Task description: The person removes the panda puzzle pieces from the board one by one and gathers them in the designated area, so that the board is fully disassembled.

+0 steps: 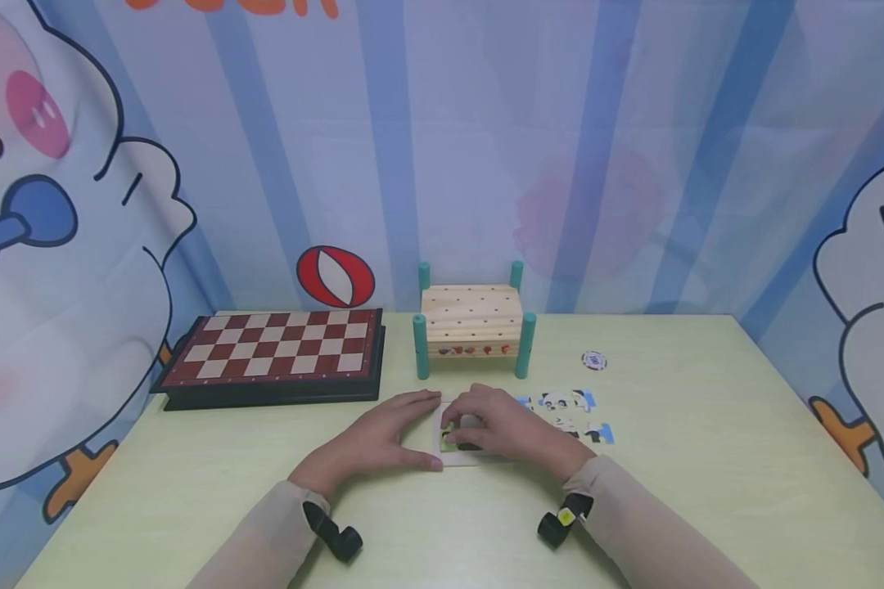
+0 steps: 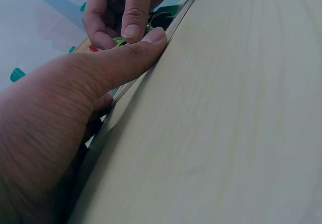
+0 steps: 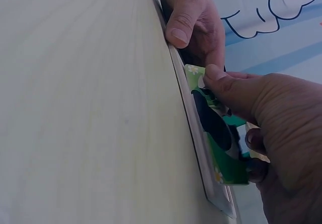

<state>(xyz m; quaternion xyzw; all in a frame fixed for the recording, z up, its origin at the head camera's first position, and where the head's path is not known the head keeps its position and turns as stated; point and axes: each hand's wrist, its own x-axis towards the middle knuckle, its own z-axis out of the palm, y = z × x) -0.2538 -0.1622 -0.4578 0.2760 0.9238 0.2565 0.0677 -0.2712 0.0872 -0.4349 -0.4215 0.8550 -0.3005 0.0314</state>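
A white puzzle tray (image 1: 479, 460) lies on the table before me, with green panda puzzle pieces (image 3: 221, 151) in it along its near side. My right hand (image 1: 504, 421) reaches over the tray from the right, its thumb and curled fingers pinching a green puzzle piece (image 1: 448, 438) at the left part of the tray. My left hand (image 1: 383, 438) lies at the tray's left edge with fingers and thumb extended; in the left wrist view its thumb (image 2: 136, 58) rests along the near border. The right hand partly hides the tray.
Several loose blue-and-white panda puzzle pieces (image 1: 567, 402) lie right of the tray. A round chip (image 1: 593, 361) is behind them. A small wooden stand with teal posts (image 1: 473, 315) stands behind the tray. A chessboard box (image 1: 280, 348) is at the back left, before a printed cloth backdrop (image 1: 471, 164).
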